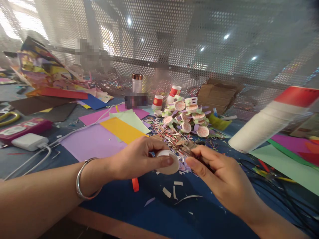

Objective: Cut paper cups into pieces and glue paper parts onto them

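My left hand [139, 159], with a silver bangle at its wrist, pinches a small round white paper piece [175, 164], which looks like the base of a paper cup. My right hand [221, 176] is close by on the right, thumb and fingers closed round a thin, blurred greyish-brown object [186, 150] whose kind I cannot make out. Behind both hands rises a pile of cut cup pieces [185, 127] with printed round bases and coloured paper tabs. Paper scraps [166, 192] and a short orange strip [135, 185] lie below on the blue table [119, 205].
A long stack of paper cups [266, 121] leans at the right, near black cables [276, 196]. Coloured paper sheets [93, 142] spread left of centre beside a white charger [30, 141] and purple power strip [27, 129]. A perforated metal screen [174, 39] stands behind.
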`<state>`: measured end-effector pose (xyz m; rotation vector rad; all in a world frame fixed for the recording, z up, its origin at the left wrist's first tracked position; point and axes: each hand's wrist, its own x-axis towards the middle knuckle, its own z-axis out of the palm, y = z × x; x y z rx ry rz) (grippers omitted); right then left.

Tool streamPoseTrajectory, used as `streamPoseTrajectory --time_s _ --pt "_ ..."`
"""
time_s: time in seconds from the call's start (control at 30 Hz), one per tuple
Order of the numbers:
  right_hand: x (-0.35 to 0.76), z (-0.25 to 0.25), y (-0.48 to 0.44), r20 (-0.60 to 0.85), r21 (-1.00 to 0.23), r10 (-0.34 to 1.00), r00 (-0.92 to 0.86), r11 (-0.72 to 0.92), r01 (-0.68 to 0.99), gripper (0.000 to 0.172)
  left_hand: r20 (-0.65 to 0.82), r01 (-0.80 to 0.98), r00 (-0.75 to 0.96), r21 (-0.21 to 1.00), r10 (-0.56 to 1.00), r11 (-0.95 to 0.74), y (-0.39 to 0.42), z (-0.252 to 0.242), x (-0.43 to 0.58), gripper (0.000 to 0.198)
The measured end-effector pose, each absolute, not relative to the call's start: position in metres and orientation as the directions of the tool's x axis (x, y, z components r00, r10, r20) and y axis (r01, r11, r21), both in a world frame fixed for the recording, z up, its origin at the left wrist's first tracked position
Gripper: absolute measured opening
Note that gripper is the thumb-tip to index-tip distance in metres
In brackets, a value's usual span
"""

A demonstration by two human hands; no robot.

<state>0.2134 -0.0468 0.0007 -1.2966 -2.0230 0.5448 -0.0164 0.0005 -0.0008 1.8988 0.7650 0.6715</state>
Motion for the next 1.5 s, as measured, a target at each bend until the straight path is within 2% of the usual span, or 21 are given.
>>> streamPoseTrajectory --time_s 0.13,0.3,0.53,0.7,0.83,0.9,1.07,1.17,1.37,1.5 --pt "0.213 -0.001 -0.039 0.237 -0.792 0.954 -0.182 0.298 0.533 0.036 0.100 0.068 0.608 0.982 0.788 -0.177 0.003 -0.004 -0.014 0.023" --pt "0.209 -0.008 -0.034 0.122 -0.930 0.965 -0.231 0.193 0.314 0.034 0.046 -0.102 0.550 0.995 0.834 0.013 0.001 -0.005 -0.010 0.027" --pt "0.205 -0.008 -0.036 0.096 -0.972 0.949 -0.300 0.154 0.175 0.023 0.006 -0.249 0.562 0.955 0.827 0.163 -0.003 -0.008 -0.007 0.028" --pt "0.209 -0.010 -0.037 0.103 -0.963 0.946 -0.307 0.173 0.208 0.022 0.039 -0.182 0.591 0.980 0.806 0.086 -0.003 -0.008 -0.006 0.030" --pt "0.206 -0.011 -0.036 0.092 -0.969 0.945 -0.313 0.158 0.191 0.022 0.036 0.070 0.594 0.993 0.804 -0.097 -0.004 -0.005 -0.006 0.034" --pt "0.205 -0.011 -0.036 0.096 -0.971 0.945 -0.313 0.159 0.180 0.022 0.036 0.111 0.581 0.986 0.813 -0.124 -0.004 -0.006 -0.006 0.027" --pt "0.205 -0.012 -0.035 0.073 -0.979 0.949 -0.305 0.126 0.160 0.024 0.011 -0.095 0.564 0.994 0.826 0.052 -0.001 -0.009 -0.006 0.028" --pt "0.206 -0.012 -0.035 0.081 -0.972 0.951 -0.299 0.142 0.189 0.026 0.019 -0.153 0.567 0.985 0.823 0.082 -0.002 -0.011 -0.005 0.031" --pt "0.206 -0.005 -0.041 0.139 -0.926 0.948 -0.287 0.227 0.302 0.024 -0.008 -0.122 0.680 0.985 0.733 0.125 -0.003 -0.002 -0.011 0.025" --pt "0.205 -0.001 -0.048 0.102 -0.930 0.920 -0.379 0.223 0.292 0.020 -0.101 0.002 0.848 0.982 0.520 0.188 0.004 0.006 -0.022 0.022"
